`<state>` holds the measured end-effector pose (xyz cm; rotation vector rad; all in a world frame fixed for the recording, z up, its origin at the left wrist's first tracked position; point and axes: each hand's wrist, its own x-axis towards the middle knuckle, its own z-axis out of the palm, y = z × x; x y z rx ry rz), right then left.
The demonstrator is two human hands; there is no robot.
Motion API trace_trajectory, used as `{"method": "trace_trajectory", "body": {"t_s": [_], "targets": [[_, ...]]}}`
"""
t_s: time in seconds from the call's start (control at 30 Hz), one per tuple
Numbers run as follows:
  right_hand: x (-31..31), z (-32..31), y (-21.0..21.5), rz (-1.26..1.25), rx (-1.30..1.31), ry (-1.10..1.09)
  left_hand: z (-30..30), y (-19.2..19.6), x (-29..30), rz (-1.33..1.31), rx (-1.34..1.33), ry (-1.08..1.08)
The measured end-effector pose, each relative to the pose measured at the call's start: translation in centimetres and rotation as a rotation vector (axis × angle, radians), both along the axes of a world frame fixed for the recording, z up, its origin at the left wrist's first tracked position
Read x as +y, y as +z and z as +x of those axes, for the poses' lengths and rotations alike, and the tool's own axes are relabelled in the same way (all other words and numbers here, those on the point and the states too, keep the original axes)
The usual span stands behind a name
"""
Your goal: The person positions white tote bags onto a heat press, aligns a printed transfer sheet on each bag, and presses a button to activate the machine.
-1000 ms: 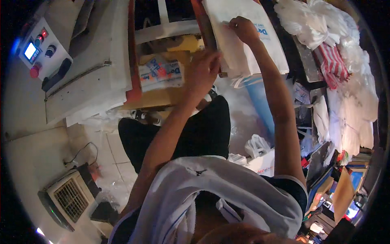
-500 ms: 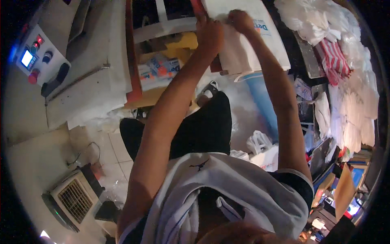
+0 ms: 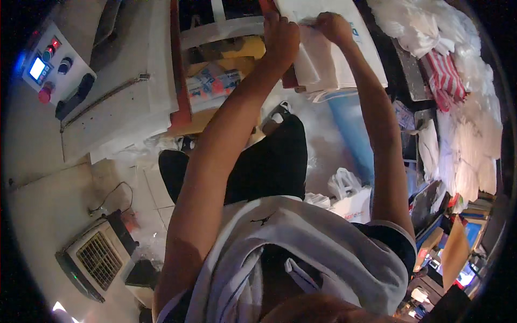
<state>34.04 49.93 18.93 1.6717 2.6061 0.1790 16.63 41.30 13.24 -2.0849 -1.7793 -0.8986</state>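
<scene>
A stack of flat white plastic bags [image 3: 369, 72] with blue print lies at the top of the view, in front of me. My left hand [image 3: 282, 41] is closed at the stack's left edge, its fingers curled on the top white plastic bag [image 3: 311, 59]. To its right, my right hand [image 3: 335, 28] is closed too, pinching the same bag near its far part. Between the hands the plastic is creased and partly lifted. My fingertips are partly hidden by the backs of the hands.
To the left stands a machine with a control panel [image 3: 46, 70] and a red-edged frame [image 3: 180, 70]. Printed plastic pieces [image 3: 212, 86] lie under it. Bundles of clear and white bags [image 3: 458, 102] line the right side. An air cooler [image 3: 99, 261] stands at lower left.
My right hand has shifted a little to the right, away from the left hand, and more creased plastic shows between them. My left hand stays at the stack's left edge.
</scene>
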Motion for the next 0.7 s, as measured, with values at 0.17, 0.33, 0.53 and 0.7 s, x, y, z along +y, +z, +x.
{"method": "trace_trajectory", "body": {"t_s": [0.17, 0.33, 0.53, 0.7], "targets": [[-0.8, 3.0, -0.9, 0.073, 0.299, 0.207, 0.5, 1.9, -0.9, -0.11, -0.017, -0.078], [0.9, 2.8, -1.5, 0.112, 0.192, 0.172, 0.4, 2.2, -1.0, -0.121, -0.027, -0.039], [1.1, 2.9, 0.2, -0.038, 0.195, 0.152, 0.4, 1.8, -1.2, -0.258, -0.056, -0.077], [0.6, 3.4, -0.8, 0.027, 0.194, 0.148, 0.4, 1.0, -1.2, -0.069, -0.06, -0.064]]}}
